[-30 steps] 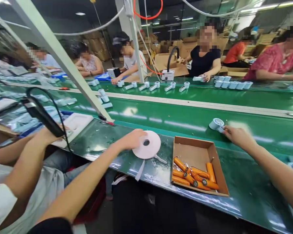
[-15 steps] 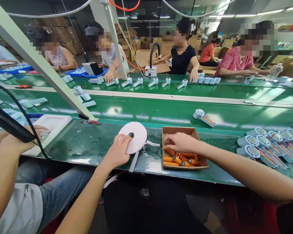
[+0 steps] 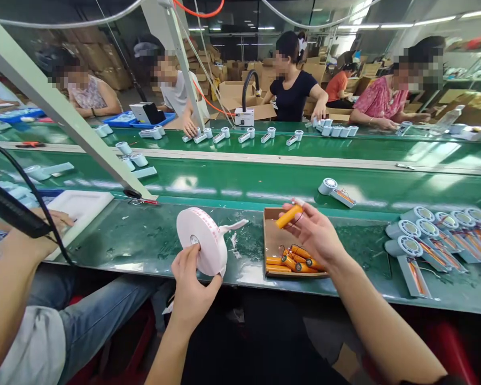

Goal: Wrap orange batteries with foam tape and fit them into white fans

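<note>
My left hand point(image 3: 194, 286) grips a white roll of tape point(image 3: 208, 248) by its core and lower edge, tilted up off the bench. A loose strip trails from the roll's right side. Between the fingertips of my right hand point(image 3: 315, 232) is an orange cylindrical battery point(image 3: 288, 216), held above a small cardboard box point(image 3: 273, 240). Several more orange batteries point(image 3: 294, 262) with thin wires lie in that box. Right of my right hand, light-blue fan housings point(image 3: 409, 246) stand in a cluster, with orange parts and wires in their handles.
One fan housing point(image 3: 336, 191) lies on the green conveyor point(image 3: 232, 176). A slanted metal post point(image 3: 76, 107) crosses the left side. Beside me a co-worker's hands are over a white tray point(image 3: 92, 208). Other people sit along the far side behind a row of housings.
My right hand has come up out of the box with an orange battery. My left hand has lifted and tilted the tape roll, which lay flat on the bench before.
</note>
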{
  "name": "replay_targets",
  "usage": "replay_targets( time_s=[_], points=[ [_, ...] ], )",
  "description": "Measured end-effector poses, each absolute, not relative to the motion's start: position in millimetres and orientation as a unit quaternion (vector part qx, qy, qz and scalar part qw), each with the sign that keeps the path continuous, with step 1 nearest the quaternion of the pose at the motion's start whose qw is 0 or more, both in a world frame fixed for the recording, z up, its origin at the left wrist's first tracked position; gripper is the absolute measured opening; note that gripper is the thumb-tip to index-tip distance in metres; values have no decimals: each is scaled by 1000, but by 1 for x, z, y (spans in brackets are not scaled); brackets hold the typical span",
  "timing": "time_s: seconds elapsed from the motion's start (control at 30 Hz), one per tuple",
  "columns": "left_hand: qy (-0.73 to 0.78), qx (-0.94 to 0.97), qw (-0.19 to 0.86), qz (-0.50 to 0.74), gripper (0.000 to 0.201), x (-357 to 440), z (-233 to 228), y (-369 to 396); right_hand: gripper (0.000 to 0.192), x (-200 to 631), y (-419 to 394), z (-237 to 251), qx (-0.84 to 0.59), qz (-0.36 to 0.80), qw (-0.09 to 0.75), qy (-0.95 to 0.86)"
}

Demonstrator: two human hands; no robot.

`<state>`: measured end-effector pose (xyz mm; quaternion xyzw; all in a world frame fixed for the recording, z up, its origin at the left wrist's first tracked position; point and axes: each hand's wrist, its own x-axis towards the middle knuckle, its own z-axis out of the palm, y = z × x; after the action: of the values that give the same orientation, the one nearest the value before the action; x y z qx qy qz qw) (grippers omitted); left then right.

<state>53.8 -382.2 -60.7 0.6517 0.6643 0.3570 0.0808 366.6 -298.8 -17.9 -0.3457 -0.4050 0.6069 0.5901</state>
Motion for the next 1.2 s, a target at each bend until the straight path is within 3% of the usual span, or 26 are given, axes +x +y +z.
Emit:
replay_targets(
  time_s=[0.1,0.23,0.5,0.83,0.97,1.03,1.2],
  points=[
    [661,664,40,348,69,67,-61,-383,63,343,-335,-16,-354,609,585,-402],
    [638,688,-47,341,66,81,-59,-385,57,324,-360,-19,-372,593,594,-396],
    [578,739,-138,318,59,97,-48,-395,46,322,-354,-18,-376,521,657,-396],
    [530,787,-171,267,76,77,-34,-408,47,356,-344,-3,-373,578,468,-554],
    [492,815,-194,236,68,73,-26,-405,45,363,-338,-1,-385,578,363,-622],
    [495,809,-203,242,64,76,-23,-405,43,361,-336,-4,-374,588,409,-589],
    [541,758,-219,292,54,95,-31,-407,45,325,-352,-16,-307,589,662,-346]
  ],
)
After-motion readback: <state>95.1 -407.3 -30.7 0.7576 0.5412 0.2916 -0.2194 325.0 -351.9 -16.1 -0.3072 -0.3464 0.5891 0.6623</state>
